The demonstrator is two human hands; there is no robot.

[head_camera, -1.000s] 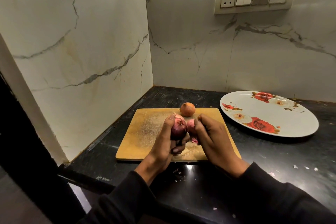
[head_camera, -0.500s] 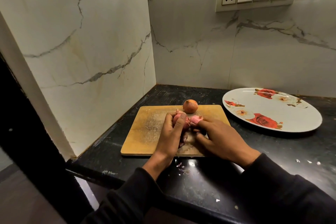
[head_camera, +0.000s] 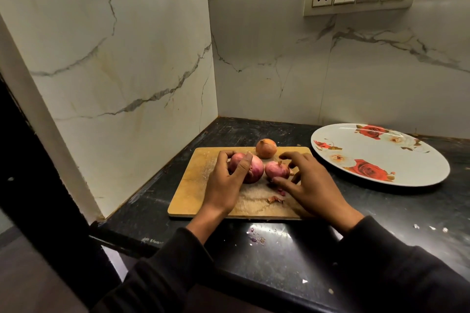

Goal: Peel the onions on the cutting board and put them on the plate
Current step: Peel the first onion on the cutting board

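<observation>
The cutting board (head_camera: pixel 201 185) is pale, scuffed wood. The black stone worktop (head_camera: pixel 279 249) shines. The plate (head_camera: pixel 417 160) is glossy white with printed roses. The walls (head_camera: pixel 127 46) are smooth veined marble.

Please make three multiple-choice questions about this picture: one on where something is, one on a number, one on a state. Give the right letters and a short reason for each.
1. Where is the plate?
A. right of the board
B. on the board
C. left of the board

2. How many onions are on the board?
A. one
B. three
C. five

3. What is on the plate?
A. peeled onions
B. a knife
C. nothing

Answers:
1. A: it rests on the counter, right of the board.
2. B: a large red onion under the left hand, a small red onion by the right hand, and a brown onion behind.
3. C: only its printed roses show.
</observation>
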